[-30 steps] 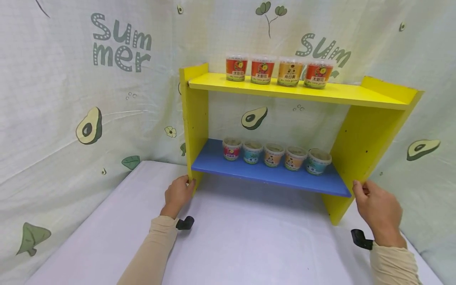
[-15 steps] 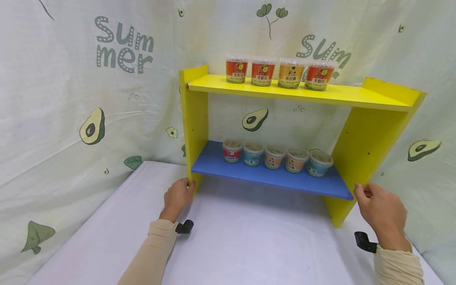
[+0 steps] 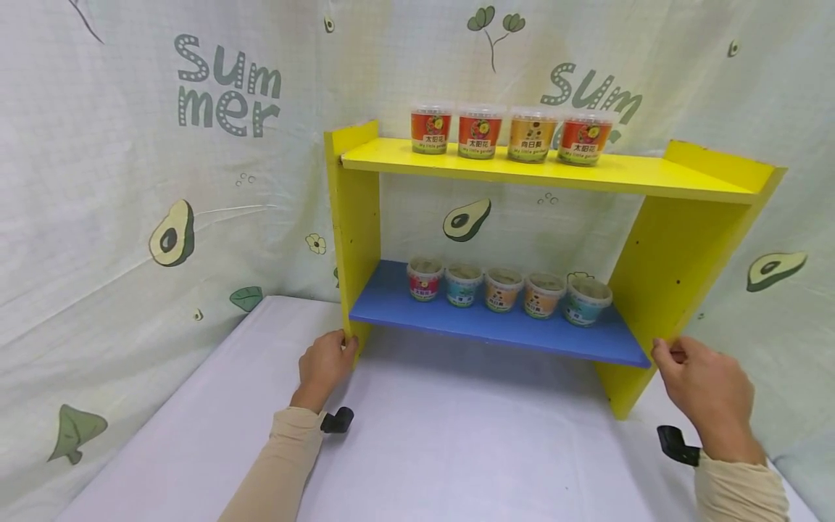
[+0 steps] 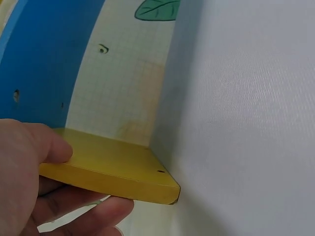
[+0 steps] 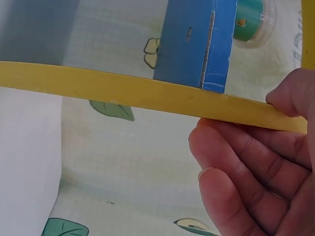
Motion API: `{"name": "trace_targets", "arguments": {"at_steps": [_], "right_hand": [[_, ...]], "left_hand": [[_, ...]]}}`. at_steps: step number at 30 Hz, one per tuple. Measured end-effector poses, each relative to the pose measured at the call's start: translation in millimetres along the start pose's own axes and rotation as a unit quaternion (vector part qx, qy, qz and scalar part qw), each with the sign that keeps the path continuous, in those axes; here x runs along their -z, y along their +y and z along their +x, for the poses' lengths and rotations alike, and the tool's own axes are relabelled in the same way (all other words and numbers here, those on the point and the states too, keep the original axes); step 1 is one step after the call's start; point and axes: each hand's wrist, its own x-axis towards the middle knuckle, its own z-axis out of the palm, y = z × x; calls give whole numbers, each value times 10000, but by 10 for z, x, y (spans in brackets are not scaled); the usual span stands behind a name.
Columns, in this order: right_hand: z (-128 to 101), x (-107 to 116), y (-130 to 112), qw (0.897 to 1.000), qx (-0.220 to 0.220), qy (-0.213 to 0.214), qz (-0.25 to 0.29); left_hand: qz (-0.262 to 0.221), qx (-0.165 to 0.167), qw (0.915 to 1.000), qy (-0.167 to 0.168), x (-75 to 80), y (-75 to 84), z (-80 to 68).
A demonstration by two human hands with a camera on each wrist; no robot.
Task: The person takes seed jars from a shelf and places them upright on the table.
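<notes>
A yellow shelf unit (image 3: 357, 217) with a blue lower shelf (image 3: 496, 330) stands on the white table. My left hand (image 3: 333, 354) grips the bottom front edge of its left side panel (image 4: 113, 169), thumb on one face and fingers on the other. On the opposite side, my right hand (image 3: 670, 359) pinches the front edge of the right side panel (image 5: 123, 88) level with the blue shelf (image 5: 197, 44). Several red and orange lidded cups (image 3: 480, 131) stand in a row on the yellow top shelf (image 3: 652, 177). Several smaller cups (image 3: 503, 289) line the blue shelf.
A pale cloth printed with avocados and "Summer" (image 3: 225, 87) hangs close behind and on both sides of the shelf unit. The white table (image 3: 470, 449) stretches from the unit toward me. A teal cup (image 5: 251, 19) shows past the blue shelf in the right wrist view.
Both hands keep the same hold on the side panels. The shelf unit and my right hand sit very slightly lower and further right in the head view.
</notes>
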Motion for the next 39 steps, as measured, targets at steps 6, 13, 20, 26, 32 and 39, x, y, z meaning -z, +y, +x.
{"name": "trace_targets", "arguments": {"at_steps": [6,13,20,26,32,39], "right_hand": [[27,-11,23,9999,80,98,31],[39,-8,34,9999,57,116,82],[27,27,22,9999,-153,-72,19],[16,41,30,9995,-243,-193,-55],[37,23,65,9997,-128,-217,-42],[45,22,93,9996,-51,-253,-118]], "left_hand": [[77,-102,9999,105,13,8,-28],[193,-146,9995,205,61,27,-72],[267,-138,9994,174,92,27,-126],[248,-125,9996,92,106,33,-156],[257,-178,9994,145,124,35,-175],[269,-263,9991,194,126,32,-189]]}}
